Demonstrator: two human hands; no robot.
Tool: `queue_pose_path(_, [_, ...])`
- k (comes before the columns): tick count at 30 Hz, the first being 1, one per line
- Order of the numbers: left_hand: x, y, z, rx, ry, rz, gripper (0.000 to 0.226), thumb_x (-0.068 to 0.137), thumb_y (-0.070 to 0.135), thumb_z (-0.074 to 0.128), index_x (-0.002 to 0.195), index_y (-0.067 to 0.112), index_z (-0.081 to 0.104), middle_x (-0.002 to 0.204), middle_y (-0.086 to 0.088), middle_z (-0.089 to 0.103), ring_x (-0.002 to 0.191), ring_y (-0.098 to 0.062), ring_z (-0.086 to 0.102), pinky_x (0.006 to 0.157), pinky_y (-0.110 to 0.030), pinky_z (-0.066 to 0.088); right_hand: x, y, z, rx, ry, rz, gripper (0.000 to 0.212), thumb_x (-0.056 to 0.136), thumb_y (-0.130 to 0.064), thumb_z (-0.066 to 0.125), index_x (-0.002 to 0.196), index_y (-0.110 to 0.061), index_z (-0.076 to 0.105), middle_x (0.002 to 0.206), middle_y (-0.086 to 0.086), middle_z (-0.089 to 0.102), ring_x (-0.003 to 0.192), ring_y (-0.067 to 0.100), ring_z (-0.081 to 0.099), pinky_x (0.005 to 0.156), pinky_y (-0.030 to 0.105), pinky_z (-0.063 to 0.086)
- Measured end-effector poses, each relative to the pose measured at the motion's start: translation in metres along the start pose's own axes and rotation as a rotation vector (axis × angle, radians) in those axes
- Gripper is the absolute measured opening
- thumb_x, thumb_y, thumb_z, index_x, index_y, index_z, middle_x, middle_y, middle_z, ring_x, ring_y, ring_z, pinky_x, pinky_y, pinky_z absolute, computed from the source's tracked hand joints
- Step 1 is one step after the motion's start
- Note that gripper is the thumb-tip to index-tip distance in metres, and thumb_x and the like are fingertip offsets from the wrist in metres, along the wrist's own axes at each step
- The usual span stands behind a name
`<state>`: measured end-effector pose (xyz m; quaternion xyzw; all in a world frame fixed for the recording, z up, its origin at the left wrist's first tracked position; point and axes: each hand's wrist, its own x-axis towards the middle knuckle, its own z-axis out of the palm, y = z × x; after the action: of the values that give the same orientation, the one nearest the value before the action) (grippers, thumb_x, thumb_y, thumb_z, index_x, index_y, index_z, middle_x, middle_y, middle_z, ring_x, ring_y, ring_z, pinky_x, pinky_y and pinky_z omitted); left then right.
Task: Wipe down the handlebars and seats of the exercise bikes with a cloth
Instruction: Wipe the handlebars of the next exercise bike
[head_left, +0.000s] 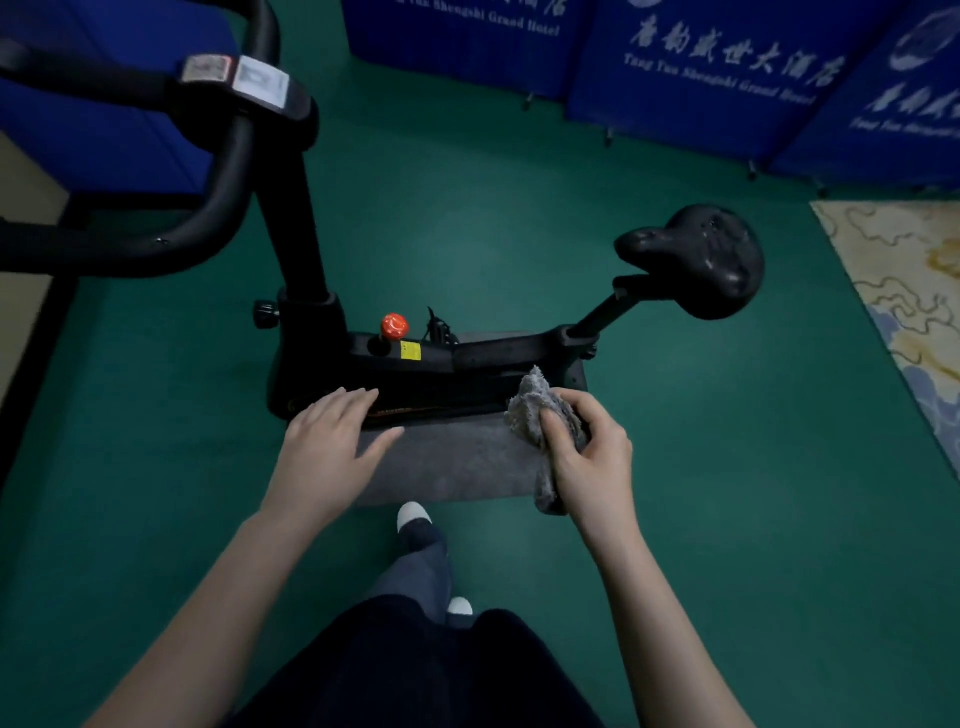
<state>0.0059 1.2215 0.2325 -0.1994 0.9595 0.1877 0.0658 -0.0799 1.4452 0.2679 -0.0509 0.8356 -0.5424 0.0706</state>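
A black exercise bike (395, 364) stands sideways in front of me on a grey mat (457, 467). Its black handlebars (223, 182) curve at the upper left, with a small console (244, 78) on them. The black seat (701, 260) sits at the right on a slanted post. My right hand (587, 452) grips a bunched grey cloth (535, 410) above the mat's right side, below and left of the seat. My left hand (332, 431) hovers with fingers stretched out over the bike's lower frame, holding nothing.
Blue folding screens (701, 78) with white lettering line the back, and another blue panel (104, 104) stands at the left. A patterned rug (914, 312) lies at the right edge. The floor (727, 493) is green. My feet (415, 517) stand just behind the mat. A red knob (394, 326) sticks up from the frame.
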Motion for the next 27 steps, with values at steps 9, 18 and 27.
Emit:
queue_pose_path(9, [0.045,-0.029,-0.016,-0.040,0.015,-0.086,0.063,0.093,0.056,0.037,0.145,0.020,0.035,0.150,0.005,0.037,0.143,-0.013,0.023,0.116,-0.033,0.017,0.069,-0.044,0.053,0.011,-0.108,-0.131,0.021,0.088,-0.006,0.060,0.091,-0.026,0.066,0.086,-0.017,0.069,0.082,-0.005,0.062,0.073,0.007,0.043])
queue_pose_path(18, [0.037,-0.076,-0.046,-0.126,0.129,-0.322,0.065,0.093,0.055,0.038,0.145,0.016,0.036,0.150,0.000,0.037,0.141,-0.016,0.028,0.114,-0.031,0.021,0.104,-0.111,0.108,0.136,-0.335,-0.311,0.015,0.091,-0.008,0.060,0.094,-0.020,0.067,0.088,-0.015,0.069,0.086,0.000,0.063,0.074,0.009,0.044])
queue_pose_path(27, [0.026,-0.101,-0.072,-0.215,0.308,-0.656,0.064,0.092,0.054,0.039,0.146,0.018,0.035,0.150,-0.003,0.037,0.140,-0.017,0.028,0.114,-0.034,0.021,0.133,-0.187,0.156,0.242,-0.624,-0.512,0.016,0.092,-0.009,0.059,0.096,-0.022,0.066,0.088,-0.013,0.069,0.084,0.005,0.064,0.073,0.015,0.048])
